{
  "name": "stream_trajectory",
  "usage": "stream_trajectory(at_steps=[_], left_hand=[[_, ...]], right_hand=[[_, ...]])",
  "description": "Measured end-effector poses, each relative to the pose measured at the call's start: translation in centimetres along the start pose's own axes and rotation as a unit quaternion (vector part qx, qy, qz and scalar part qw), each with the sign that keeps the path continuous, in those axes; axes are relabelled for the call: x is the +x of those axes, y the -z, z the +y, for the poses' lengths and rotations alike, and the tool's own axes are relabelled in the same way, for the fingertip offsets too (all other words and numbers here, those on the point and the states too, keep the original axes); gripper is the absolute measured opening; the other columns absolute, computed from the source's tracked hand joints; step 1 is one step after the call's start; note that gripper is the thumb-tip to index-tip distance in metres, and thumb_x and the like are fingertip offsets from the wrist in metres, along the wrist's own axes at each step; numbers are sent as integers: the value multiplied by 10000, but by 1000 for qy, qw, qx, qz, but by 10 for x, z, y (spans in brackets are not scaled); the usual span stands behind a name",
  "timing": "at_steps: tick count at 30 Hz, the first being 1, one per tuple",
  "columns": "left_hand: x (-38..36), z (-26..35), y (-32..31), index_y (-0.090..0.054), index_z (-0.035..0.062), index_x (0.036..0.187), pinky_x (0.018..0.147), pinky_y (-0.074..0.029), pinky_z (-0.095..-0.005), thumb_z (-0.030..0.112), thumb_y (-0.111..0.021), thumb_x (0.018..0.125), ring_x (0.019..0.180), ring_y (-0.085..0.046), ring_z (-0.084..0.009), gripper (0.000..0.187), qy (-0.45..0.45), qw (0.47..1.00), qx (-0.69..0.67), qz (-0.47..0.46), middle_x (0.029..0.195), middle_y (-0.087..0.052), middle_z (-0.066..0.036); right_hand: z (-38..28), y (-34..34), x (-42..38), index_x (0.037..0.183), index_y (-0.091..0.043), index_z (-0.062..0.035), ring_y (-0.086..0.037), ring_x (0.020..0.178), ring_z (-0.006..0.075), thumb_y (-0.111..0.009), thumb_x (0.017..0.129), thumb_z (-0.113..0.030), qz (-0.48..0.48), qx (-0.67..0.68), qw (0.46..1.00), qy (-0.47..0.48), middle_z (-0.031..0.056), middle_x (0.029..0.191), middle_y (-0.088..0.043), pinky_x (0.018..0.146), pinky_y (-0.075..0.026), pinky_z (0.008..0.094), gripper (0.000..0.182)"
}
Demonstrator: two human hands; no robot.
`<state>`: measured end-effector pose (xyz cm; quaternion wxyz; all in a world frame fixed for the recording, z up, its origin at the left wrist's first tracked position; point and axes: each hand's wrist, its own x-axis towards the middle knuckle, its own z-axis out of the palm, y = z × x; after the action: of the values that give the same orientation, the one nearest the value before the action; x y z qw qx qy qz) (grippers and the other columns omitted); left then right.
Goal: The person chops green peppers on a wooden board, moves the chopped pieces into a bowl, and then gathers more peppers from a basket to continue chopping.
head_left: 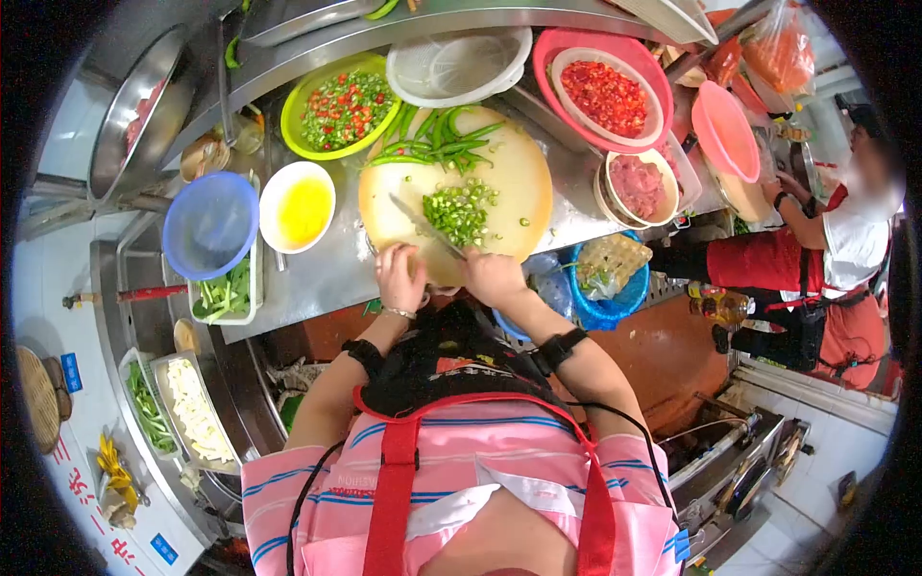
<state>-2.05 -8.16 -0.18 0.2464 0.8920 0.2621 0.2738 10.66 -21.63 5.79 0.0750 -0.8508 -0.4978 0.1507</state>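
My right hand (495,279) grips a kitchen knife (423,223), its blade angled up and left across the round cutting board (386,222). Right of the blade lies a pile of chopped green chili (459,213), with loose bits scattered around it. Whole green chilies (437,142) are heaped along the far side of the board. My left hand (400,277) rests at the board's near edge, left of the knife handle, its fingers curled together. Whatever those fingers may hold is hidden.
Behind the board stand a green bowl (289,125) of chopped chilies and a white basin (461,67). A blue bowl (209,226) and a white bowl with yellow liquid (301,209) sit left. Right are a pink basin (548,58) and minced meat (638,184). A co-worker (853,240) stands far right.
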Motion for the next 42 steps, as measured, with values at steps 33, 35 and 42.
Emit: stream_trajectory(at_steps=[33,35,42], left_hand=[[51,74,-74,-490,62,1174,952,-341,-436,254,-663,741,1145,-393,-347,505,11,997,-51,-50,1257,-391,-172],[54,73,-70,-526,43,1128,936,-368,-408,153,-628,759,1116,-432,-334,398,52,992,-114,-26,1220,-436,-174],[137,74,-1,-556,28,1082,917,-393,-393,72,-644,725,1089,-467,-334,370,3,970,-184,157,1168,-476,-168]], right_hand=[[22,-24,-47,904,-459,-7,-452,378,136,-482,887,-158,-36,668,696,-261,48,515,-472,350,-382,272,154],[14,-29,-40,892,-468,-4,-439,368,121,-495,888,-143,-45,684,695,-218,36,518,-473,344,-370,261,142],[-18,55,19,911,-485,12,-475,369,120,-520,873,-175,-31,587,795,-151,48,509,-499,362,-390,276,194]])
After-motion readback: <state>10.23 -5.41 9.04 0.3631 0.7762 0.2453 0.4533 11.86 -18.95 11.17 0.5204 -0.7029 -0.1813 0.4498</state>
